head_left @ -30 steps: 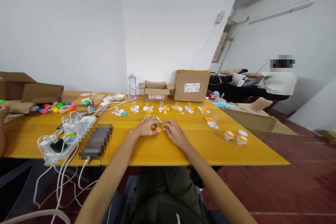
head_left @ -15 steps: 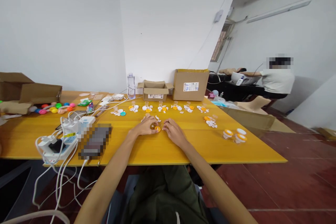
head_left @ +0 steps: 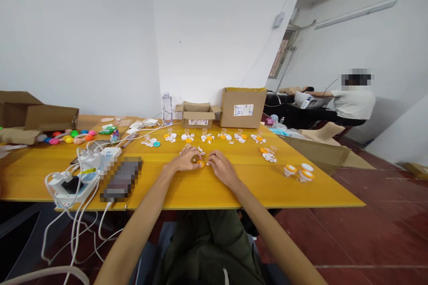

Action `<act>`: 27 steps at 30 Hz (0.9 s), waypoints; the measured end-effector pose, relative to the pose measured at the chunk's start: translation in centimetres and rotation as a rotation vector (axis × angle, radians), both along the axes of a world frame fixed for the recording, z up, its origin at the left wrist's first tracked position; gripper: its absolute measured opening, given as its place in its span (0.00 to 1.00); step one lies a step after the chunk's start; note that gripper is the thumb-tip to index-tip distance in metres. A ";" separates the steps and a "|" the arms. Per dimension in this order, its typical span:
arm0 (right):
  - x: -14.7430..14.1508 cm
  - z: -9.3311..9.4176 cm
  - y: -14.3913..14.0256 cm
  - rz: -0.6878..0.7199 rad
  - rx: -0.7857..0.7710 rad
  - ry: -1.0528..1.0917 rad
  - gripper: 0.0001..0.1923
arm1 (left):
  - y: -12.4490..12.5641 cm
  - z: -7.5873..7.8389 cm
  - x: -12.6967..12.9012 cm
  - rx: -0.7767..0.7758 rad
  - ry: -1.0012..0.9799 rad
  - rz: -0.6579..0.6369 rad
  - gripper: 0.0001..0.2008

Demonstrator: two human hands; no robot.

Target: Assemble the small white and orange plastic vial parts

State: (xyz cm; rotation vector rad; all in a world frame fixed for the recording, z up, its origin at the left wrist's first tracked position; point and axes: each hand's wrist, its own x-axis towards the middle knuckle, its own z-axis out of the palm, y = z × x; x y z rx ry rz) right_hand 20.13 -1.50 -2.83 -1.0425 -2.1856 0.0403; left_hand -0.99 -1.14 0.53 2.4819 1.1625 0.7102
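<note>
Here, the small orange disc (head_left: 201, 164) sits between both hands, at the left hand's (head_left: 184, 159) thumb and just left of the right hand's (head_left: 223, 170) fingertips.
The disc, round with no clear long axis, is low over the yellow table (head_left: 200, 193), nearer the left hand, whose fingers arch loosely; whether they grip it, I cannot tell. The right fingers bunch narrowly by a tiny white piece (head_left: 207, 164), possibly pinched.

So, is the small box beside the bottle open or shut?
Open: the small box has its side flaps spread outward; what's inside, I cannot tell.
</note>
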 end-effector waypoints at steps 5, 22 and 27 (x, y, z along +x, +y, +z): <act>0.0 0.2 -0.1 0.015 0.008 -0.029 0.08 | 0.0 0.2 0.1 0.036 -0.027 0.021 0.04; 0.0 -0.4 0.4 0.041 0.024 -0.042 0.08 | 0.0 0.3 0.4 0.094 -0.017 0.007 0.04; 0.0 -0.4 0.3 0.040 0.032 -0.040 0.09 | 0.0 0.3 0.4 0.079 -0.010 0.013 0.03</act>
